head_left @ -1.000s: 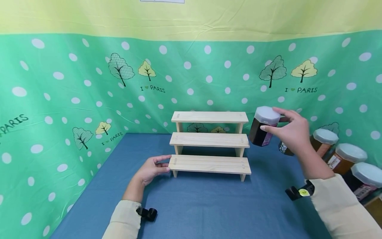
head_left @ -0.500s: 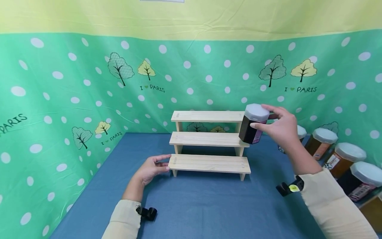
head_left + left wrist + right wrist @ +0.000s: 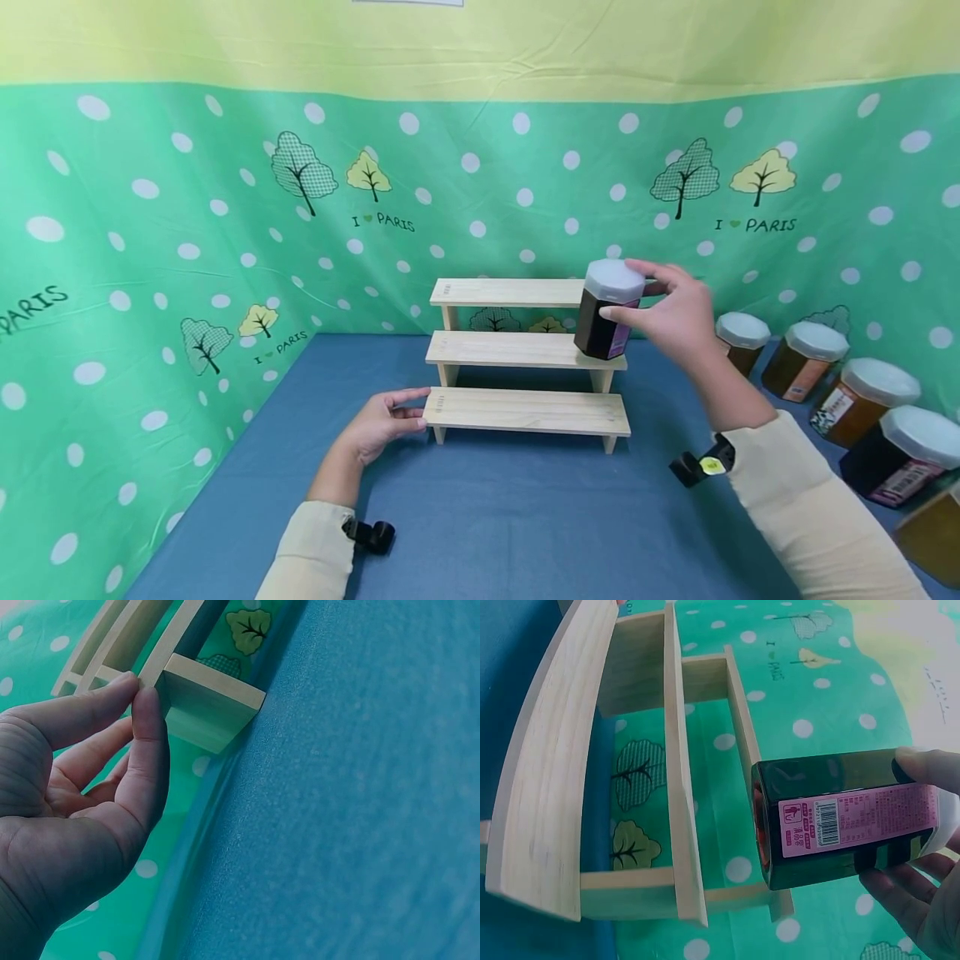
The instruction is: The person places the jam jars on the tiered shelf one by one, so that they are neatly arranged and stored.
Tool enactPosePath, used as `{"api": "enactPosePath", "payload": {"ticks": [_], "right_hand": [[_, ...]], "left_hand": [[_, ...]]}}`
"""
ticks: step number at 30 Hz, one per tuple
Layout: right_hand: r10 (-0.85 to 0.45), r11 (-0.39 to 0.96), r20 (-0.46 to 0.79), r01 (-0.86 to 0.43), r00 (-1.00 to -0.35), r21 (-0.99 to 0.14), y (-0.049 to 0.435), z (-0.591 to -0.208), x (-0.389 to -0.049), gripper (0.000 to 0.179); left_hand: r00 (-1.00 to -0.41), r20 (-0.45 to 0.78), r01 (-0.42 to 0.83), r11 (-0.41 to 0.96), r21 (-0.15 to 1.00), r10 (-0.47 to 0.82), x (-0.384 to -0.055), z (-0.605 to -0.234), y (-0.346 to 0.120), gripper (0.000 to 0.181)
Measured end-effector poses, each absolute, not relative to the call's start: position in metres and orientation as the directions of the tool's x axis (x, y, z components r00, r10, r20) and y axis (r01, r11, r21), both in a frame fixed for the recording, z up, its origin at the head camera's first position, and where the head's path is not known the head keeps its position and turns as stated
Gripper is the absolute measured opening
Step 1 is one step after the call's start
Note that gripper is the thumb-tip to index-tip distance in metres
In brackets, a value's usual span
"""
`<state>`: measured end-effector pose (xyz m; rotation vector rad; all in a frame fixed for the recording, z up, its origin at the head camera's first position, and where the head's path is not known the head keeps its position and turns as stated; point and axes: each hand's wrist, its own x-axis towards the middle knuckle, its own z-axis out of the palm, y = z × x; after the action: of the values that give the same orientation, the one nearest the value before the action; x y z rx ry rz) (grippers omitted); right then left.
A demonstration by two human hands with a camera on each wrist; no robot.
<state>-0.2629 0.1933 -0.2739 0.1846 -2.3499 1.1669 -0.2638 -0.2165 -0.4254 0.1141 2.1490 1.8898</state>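
My right hand [image 3: 671, 315] holds a dark hexagonal jar [image 3: 597, 327] with a white lid, thumb and fingers round its upper part. In the head view the jar's base overlaps the right end of the middle step of a three-tier wooden display stand [image 3: 525, 408]. A pink barcode label [image 3: 859, 820] shows on the jar in the right wrist view. With thumb and fingertips, my left hand [image 3: 378, 427] pinches the left end of the stand's lowest board; the left wrist view shows the fingertips at the board's corner [image 3: 155, 671].
Several white-lidded jars stand in a row along the right side, among them an amber jar [image 3: 862, 404] and a dark jar [image 3: 900, 457]. A blue cloth [image 3: 510, 517] covers the table. Behind the stand hangs a green dotted curtain [image 3: 525, 167].
My right hand has carried the dark jar leftward, from beside the stand to over the right end of its middle step. The left hand stays on the lowest board.
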Motion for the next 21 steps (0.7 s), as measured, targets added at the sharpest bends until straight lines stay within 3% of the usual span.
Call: {"api": "enactPosePath", "payload": {"ticks": [21], "right_hand": [[-0.014, 0.565, 0.493, -0.414, -0.870, -0.714, 0.151, -0.266, -0.278, 0.068]], "left_hand": [[-0.960, -0.162, -0.134, 0.133, 0.982, 0.228, -0.261, -0.423, -0.214, 0.058]]}}
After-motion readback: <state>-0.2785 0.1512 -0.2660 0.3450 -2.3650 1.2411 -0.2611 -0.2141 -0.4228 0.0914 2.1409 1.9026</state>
